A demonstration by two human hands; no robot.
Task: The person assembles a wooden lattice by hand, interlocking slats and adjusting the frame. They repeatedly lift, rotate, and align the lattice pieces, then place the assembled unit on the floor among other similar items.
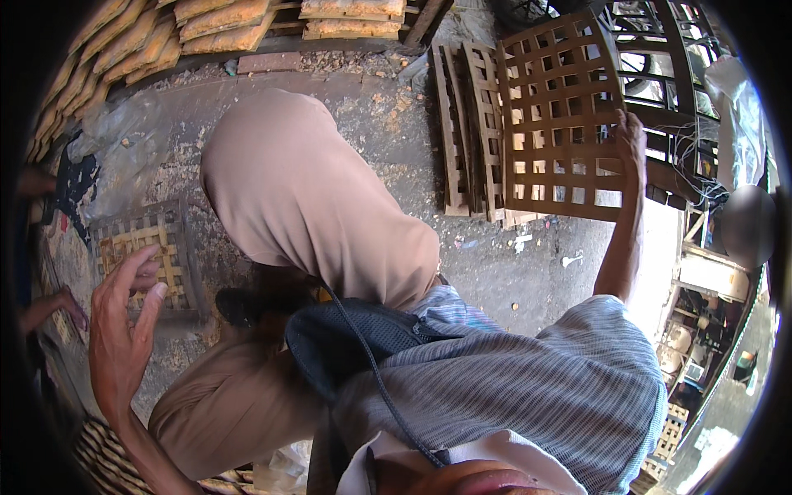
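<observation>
While your right hand (pixel 634 136) gripped the brown lattice panel (pixel 561 115), your left hand (pixel 124 326) hovered open above the floor's woven lattice (pixel 148 256); stacking looked next, needing a steady lift.

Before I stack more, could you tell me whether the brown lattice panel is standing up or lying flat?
Standing: the right hand grips the brown lattice panel at its edge.

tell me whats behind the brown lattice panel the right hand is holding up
Behind the brown lattice panel, held at its edge by the right hand, more slatted wooden panels lean upright on the concrete ground. Their right parts are covered by the lattice.
</observation>
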